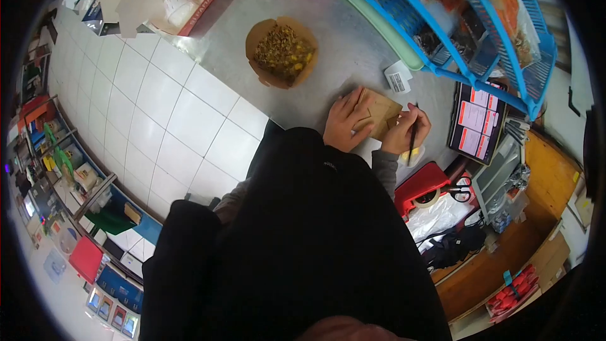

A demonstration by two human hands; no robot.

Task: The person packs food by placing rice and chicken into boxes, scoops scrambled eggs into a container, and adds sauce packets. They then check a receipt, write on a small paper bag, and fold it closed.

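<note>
A small brown cardboard box lies on the metal table, between my two hands. My left hand rests on its left side with the fingers stretched out and apart. In my right hand, at the box's right edge, is a dark pen, its shaft sticking out below the fingers. A white printed label is just above the box. Farther left on the table stands an open brown bowl with chopped food in it.
An open carton with fried food and a white cup stands upper left. Blue racks with packets and a green tray are upper right. A tablet, scissors and a red tape dispenser lie at the right.
</note>
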